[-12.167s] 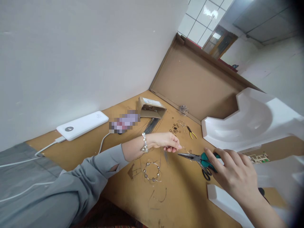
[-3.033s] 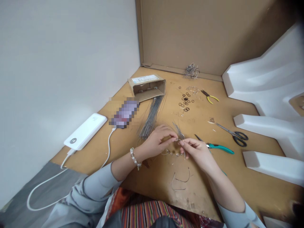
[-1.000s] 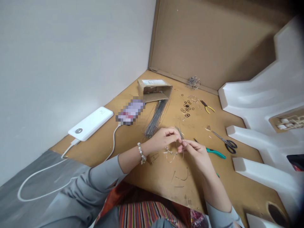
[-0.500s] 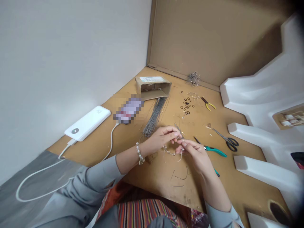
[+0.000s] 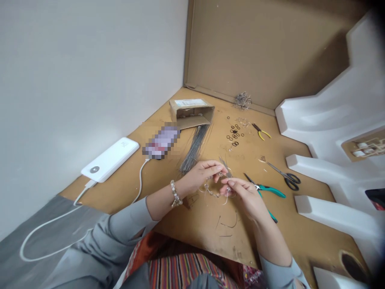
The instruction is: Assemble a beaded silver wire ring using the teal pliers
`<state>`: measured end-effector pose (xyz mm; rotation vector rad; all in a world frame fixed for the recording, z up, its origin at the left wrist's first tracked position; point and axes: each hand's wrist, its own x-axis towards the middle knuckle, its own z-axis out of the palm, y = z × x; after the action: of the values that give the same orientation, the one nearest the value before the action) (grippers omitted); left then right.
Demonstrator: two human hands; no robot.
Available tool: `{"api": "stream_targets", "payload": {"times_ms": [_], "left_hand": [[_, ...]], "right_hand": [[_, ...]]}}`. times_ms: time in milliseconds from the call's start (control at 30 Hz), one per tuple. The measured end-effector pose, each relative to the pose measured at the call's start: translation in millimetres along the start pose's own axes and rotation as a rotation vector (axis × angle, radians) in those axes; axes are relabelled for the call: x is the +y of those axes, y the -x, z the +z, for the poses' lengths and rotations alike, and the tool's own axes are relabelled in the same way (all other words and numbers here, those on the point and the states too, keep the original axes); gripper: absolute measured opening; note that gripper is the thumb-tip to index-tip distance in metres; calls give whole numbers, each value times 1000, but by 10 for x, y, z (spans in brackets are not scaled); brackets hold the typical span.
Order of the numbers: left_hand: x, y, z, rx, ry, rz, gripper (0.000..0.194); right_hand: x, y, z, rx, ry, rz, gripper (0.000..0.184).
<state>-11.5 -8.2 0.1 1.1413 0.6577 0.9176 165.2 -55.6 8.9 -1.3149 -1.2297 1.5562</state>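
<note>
Between my two hands hangs a loop of thin wire with clear beads (image 5: 213,194), its lower part curving just above the table. My left hand (image 5: 203,176) is closed in a pinch on the upper left of this beaded wire. From the right, my right hand (image 5: 240,190) pinches the wire's other side, with a bead and a loose wire end showing below the fingers. The fingertips of the two hands are slightly apart. Fine wires (image 5: 225,163) lie on the table just beyond them.
Teal-handled pliers (image 5: 272,190), scissors (image 5: 284,174) and yellow-handled pliers (image 5: 261,131) lie at right, beside white foam (image 5: 319,168). Small dark rings (image 5: 234,135) lie farther back. A wire bundle (image 5: 194,150) extends from a cardboard box (image 5: 192,116). A phone (image 5: 162,141) and power bank (image 5: 110,159) are left.
My hands have moved a little apart, the left one shifting leftward, and more of the beaded loop shows between them. The whole view has shifted slightly.
</note>
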Motion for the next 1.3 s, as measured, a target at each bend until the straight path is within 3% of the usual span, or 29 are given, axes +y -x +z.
{"api": "stream_targets", "payload": {"times_ms": [133, 200, 267, 367, 467, 700, 1100, 1200, 1300], "left_hand": [[33, -4, -10, 10, 74, -35, 24], [61, -7, -16, 18, 118, -57, 24], [83, -11, -21, 20, 164, -84, 24], [89, -14, -28, 9, 213, -111, 24], [69, -12, -38, -11, 223, -135, 25], [65, 8, -70, -125, 234, -151, 26], [96, 53, -64, -232, 317, -171, 26], [92, 49, -72, -243, 309, -177, 26], [108, 45, -76, -242, 294, -175, 25]], "right_hand": [[-49, 102, -154, 129, 213, -32, 41], [-21, 196, -375, 255, 504, -79, 45], [55, 306, -657, 334, 934, -167, 53], [187, 460, -1025, 321, 1447, -164, 69], [235, 548, -1179, 202, 1642, -109, 73], [91, 474, -1049, 140, 1804, -104, 67], [125, 431, -971, 298, 1902, -5, 44], [28, 412, -962, 297, 1837, 98, 33], [-132, 461, -936, 209, 1594, 208, 31]]}}
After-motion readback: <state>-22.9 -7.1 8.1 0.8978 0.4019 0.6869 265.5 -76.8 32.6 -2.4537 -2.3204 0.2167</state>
